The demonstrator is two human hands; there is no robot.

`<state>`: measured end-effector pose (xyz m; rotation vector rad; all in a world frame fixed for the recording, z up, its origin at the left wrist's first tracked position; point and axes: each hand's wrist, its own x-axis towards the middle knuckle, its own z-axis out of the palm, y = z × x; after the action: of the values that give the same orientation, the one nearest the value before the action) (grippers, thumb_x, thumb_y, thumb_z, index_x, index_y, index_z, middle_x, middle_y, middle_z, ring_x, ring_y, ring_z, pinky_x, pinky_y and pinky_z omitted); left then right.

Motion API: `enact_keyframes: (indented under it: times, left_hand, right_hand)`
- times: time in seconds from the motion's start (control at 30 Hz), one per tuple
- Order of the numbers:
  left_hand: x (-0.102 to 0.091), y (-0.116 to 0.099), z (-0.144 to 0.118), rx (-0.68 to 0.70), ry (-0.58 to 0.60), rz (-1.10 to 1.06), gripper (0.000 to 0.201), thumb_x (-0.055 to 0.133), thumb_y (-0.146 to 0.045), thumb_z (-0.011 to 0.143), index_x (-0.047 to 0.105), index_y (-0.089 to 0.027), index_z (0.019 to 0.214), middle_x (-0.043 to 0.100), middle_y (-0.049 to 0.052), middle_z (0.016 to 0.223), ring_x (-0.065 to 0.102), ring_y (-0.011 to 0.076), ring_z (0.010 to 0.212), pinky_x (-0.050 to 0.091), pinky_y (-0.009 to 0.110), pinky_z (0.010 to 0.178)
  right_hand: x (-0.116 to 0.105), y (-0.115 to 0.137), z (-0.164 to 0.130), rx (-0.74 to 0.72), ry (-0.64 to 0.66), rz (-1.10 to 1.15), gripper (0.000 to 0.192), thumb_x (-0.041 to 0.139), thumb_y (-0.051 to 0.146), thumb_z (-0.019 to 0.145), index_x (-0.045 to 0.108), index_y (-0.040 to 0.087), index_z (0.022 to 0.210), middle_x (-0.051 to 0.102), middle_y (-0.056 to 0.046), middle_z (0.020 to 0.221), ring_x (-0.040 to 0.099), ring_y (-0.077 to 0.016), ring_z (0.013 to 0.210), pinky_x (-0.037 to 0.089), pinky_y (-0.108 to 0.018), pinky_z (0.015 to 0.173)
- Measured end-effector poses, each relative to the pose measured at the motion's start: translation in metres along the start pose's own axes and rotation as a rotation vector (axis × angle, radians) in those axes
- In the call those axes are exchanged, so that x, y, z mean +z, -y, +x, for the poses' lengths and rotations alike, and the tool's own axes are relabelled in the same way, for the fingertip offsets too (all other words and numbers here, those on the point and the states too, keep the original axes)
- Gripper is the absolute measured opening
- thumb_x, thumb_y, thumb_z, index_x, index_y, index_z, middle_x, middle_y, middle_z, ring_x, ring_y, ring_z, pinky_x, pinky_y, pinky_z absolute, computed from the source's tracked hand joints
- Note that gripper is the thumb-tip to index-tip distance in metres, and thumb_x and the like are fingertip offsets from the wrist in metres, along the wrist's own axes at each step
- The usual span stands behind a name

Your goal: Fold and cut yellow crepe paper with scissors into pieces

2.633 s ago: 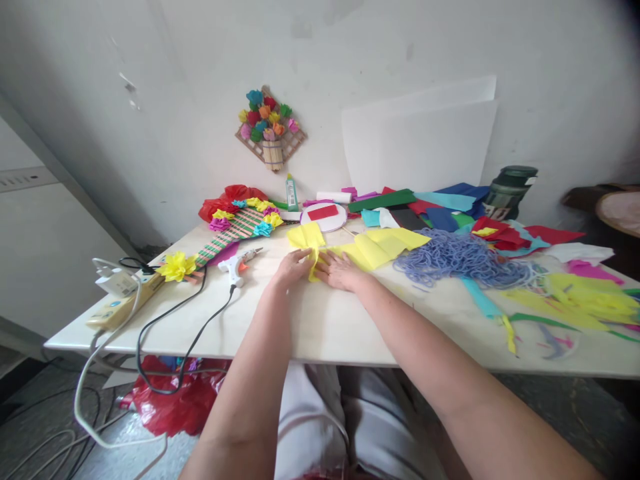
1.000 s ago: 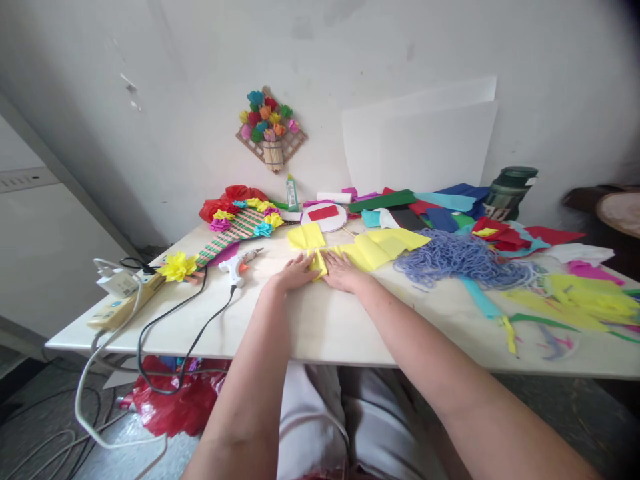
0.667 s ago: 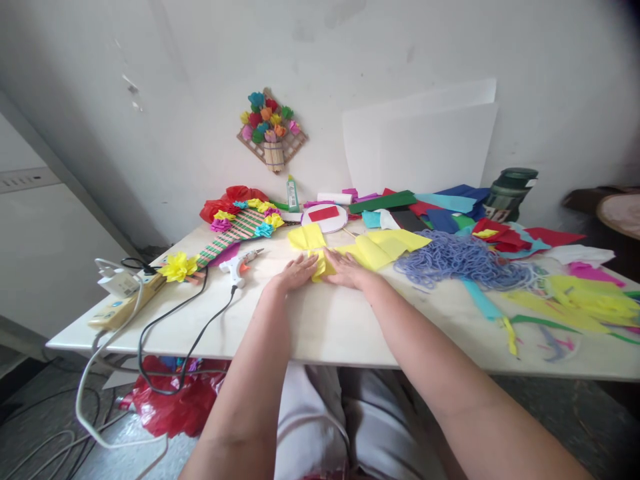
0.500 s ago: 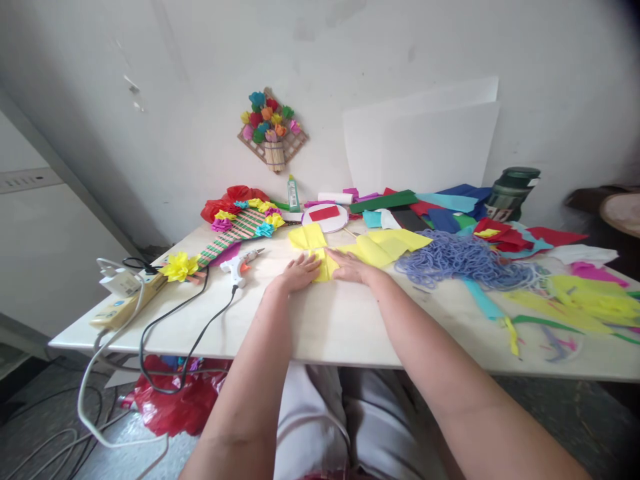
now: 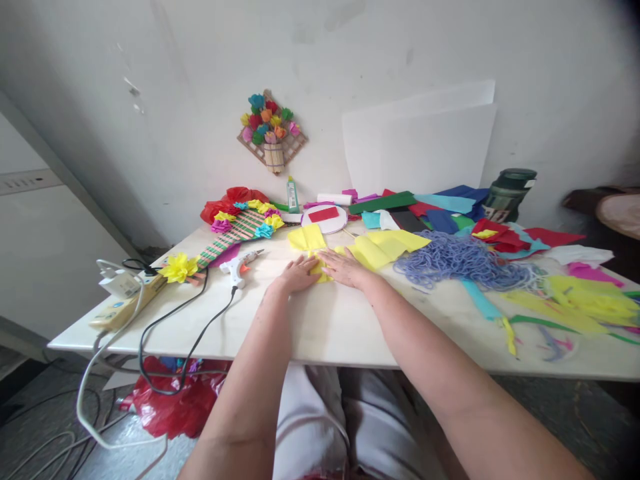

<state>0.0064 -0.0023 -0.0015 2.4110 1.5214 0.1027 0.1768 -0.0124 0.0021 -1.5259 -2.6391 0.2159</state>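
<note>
I see both hands flat, fingers spread: left hand [image 5: 296, 275] and right hand [image 5: 344, 267] pressing the folded yellow crepe paper strip [image 5: 320, 265] on the white counter [image 5: 330, 320]. Near end is creased; unfolded length at 2 o'clock remains.

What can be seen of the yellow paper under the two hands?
The yellow paper is thin, crepe-like sheet material lying flat on the white table. It shows fold lines and overlapping layers, stretching right toward the blue string pile. The left hand and right hand press palms down on its near left end, where it looks bunched or folded between them.
</note>
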Motion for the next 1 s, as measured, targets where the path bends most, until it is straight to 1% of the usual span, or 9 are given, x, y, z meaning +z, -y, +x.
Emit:
enact_keyframes:
  times: [0.17, 0.33, 0.4, 0.47, 0.57, 0.63, 0.7, 0.9, 1.0]
  left_hand:
    - [-0.001, -0.001, -0.002, -0.048, -0.033, -0.018, 0.073, 0.039, -0.051, 0.075, 0.022, -0.016, 0.136, 0.023, 0.009, 0.142, 0.014, 0.0203, 0.131, 0.011, 0.036, 0.104]
    - [-0.002, 0.001, -0.004, -0.022, -0.159, -0.125, 0.074, 0.047, -0.044, 0.072, 0.023, -0.016, 0.136, 0.037, 0.007, 0.135, 0.033, 0.0199, 0.124, 0.022, 0.029, 0.101]
    - [-0.002, 0.001, -0.004, -0.047, -0.218, -0.152, 0.068, 0.047, -0.041, 0.073, 0.028, -0.016, 0.134, 0.040, 0.008, 0.133, 0.036, 0.0193, 0.122, 0.025, 0.027, 0.099]
    - [-0.003, 0.000, -0.005, -0.112, -0.304, -0.132, 0.059, 0.048, -0.041, 0.072, 0.041, -0.016, 0.126, 0.039, 0.008, 0.134, 0.034, 0.0206, 0.123, 0.025, 0.028, 0.100]
    - [-0.004, -0.001, -0.006, -0.239, -0.393, -0.076, 0.042, 0.052, -0.046, 0.069, 0.060, -0.018, 0.098, 0.040, 0.009, 0.133, 0.027, 0.0260, 0.126, 0.020, 0.035, 0.101]
    - [-0.004, -0.002, -0.007, -0.279, -0.394, -0.049, 0.037, 0.052, -0.051, 0.068, 0.063, -0.019, 0.081, 0.041, 0.009, 0.132, 0.023, 0.0282, 0.127, 0.018, 0.039, 0.102]
    - [-0.004, -0.003, -0.006, -0.280, -0.378, -0.034, 0.035, 0.052, -0.052, 0.067, 0.064, -0.020, 0.073, 0.042, 0.007, 0.132, 0.022, 0.0281, 0.128, 0.017, 0.041, 0.101]
    - [0.001, -0.008, -0.001, -0.284, -0.338, -0.063, 0.022, 0.056, -0.042, 0.066, 0.064, -0.022, 0.072, 0.042, 0.004, 0.132, 0.025, 0.0250, 0.127, 0.022, 0.038, 0.100]
    - [0.003, -0.009, 0.002, -0.269, -0.375, -0.071, 0.016, 0.057, -0.034, 0.064, 0.064, -0.021, 0.070, 0.044, 0.003, 0.131, 0.029, 0.0244, 0.125, 0.024, 0.036, 0.099]
  right_hand:
    - [0.001, -0.001, 0.000, 0.029, 0.103, -0.026, 0.055, 0.015, 0.039, 0.087, 0.013, 0.021, 0.139, 0.009, 0.002, 0.145, 0.005, -0.0134, 0.133, -0.003, -0.044, 0.105]
    - [0.008, -0.006, 0.006, 0.051, 0.134, -0.031, 0.056, 0.015, 0.042, 0.086, 0.011, 0.022, 0.139, 0.005, 0.005, 0.145, 0.000, -0.0131, 0.133, -0.003, -0.045, 0.105]
    - [0.009, -0.006, 0.008, 0.056, 0.127, -0.028, 0.056, 0.014, 0.043, 0.086, 0.011, 0.023, 0.139, 0.005, 0.005, 0.145, 0.000, -0.0128, 0.133, -0.003, -0.045, 0.105]
    - [0.009, -0.006, 0.007, 0.059, 0.123, -0.025, 0.056, 0.014, 0.043, 0.086, 0.012, 0.025, 0.139, 0.006, 0.006, 0.145, 0.000, -0.0126, 0.133, -0.002, -0.046, 0.105]
    - [0.007, -0.002, 0.005, 0.071, 0.134, -0.031, 0.055, 0.014, 0.042, 0.086, 0.012, 0.025, 0.139, 0.005, 0.007, 0.145, 0.000, -0.0126, 0.133, -0.002, -0.045, 0.105]
    - [0.005, -0.001, 0.003, 0.078, 0.144, -0.029, 0.056, 0.014, 0.042, 0.086, 0.011, 0.024, 0.139, 0.004, 0.007, 0.145, -0.001, -0.0129, 0.133, -0.002, -0.046, 0.105]
    - [0.004, 0.000, 0.003, 0.081, 0.149, -0.025, 0.056, 0.013, 0.043, 0.086, 0.010, 0.024, 0.139, 0.003, 0.008, 0.145, -0.001, -0.0132, 0.133, -0.001, -0.046, 0.105]
    - [0.008, -0.003, 0.007, 0.083, 0.152, -0.018, 0.058, 0.012, 0.044, 0.086, 0.009, 0.024, 0.139, 0.002, 0.010, 0.144, -0.003, -0.0138, 0.133, -0.002, -0.049, 0.105]
    - [0.007, -0.003, 0.006, 0.084, 0.145, -0.008, 0.057, 0.013, 0.044, 0.086, 0.009, 0.025, 0.139, 0.002, 0.010, 0.144, -0.004, -0.0132, 0.133, -0.002, -0.048, 0.105]
